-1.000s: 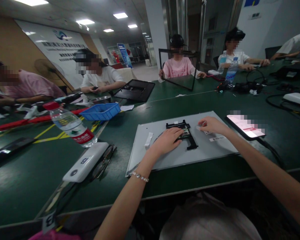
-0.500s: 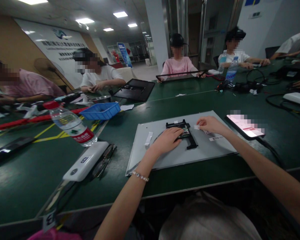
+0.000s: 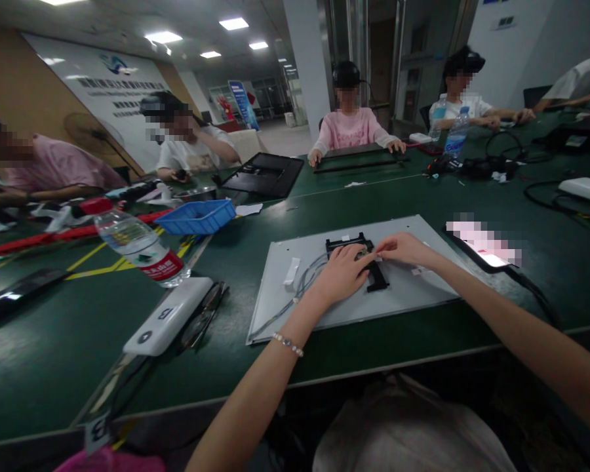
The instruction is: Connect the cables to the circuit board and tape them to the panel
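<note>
A flat grey panel (image 3: 319,314), apparently a display's back, lies on the table before me. On it sits a black plastic bracket (image 3: 377,278) with a small circuit board (image 3: 363,252) partly hidden under my fingers. My left hand (image 3: 344,269) rests over the bracket and board, fingers stretched out. Close beside its fingertips, my right hand (image 3: 403,250) pinches a small white piece of tape (image 3: 378,257), mostly covered by the fingers. Thin grey cables (image 3: 302,282) curve from under my left hand to the panel's near left corner. A white strip (image 3: 292,271) stands left of the bracket.
A lit phone (image 3: 489,252) lies right of the panel. To the left are a white power bank (image 3: 170,318), glasses (image 3: 204,318), a water bottle (image 3: 142,246) and a blue tray (image 3: 196,217). Several people sit around the green table (image 3: 398,347); one across handles a black frame (image 3: 358,160).
My right hand has moved left with the tape, up to the bracket and my left fingertips. My left hand has shifted slightly right. Across the table, the black frame has been lowered.
</note>
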Demonstrator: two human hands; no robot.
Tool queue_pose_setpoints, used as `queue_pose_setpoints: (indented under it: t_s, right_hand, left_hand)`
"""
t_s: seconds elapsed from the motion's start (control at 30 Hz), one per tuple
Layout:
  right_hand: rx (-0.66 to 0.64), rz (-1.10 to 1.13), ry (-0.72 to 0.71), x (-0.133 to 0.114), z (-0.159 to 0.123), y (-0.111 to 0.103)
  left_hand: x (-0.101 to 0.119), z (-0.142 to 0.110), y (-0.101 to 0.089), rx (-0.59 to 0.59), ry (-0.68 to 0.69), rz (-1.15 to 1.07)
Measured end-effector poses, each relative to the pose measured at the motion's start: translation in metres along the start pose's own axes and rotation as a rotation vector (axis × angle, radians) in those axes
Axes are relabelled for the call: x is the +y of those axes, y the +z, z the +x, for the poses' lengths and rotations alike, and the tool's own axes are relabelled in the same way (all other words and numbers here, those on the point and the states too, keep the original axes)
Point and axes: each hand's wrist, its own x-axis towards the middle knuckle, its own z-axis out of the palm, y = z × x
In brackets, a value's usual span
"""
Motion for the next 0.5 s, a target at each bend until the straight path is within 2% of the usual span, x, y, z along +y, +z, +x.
queue_pose_setpoints:
  t_s: [0.27,0.5]
  right_hand:
    - [0.093,-0.206,-0.038,-0.0055,-0.0029,0.0064]
    - [0.132,-0.185,-0.054,-0.0054,-0.0045,0.0061]
  left_hand:
    - [0.0046,0.0031,0.002,-0.022,-0.042,-0.007]
    - [0.0016,-0.0015,-0.0018,0.007,-0.008,-0.007]
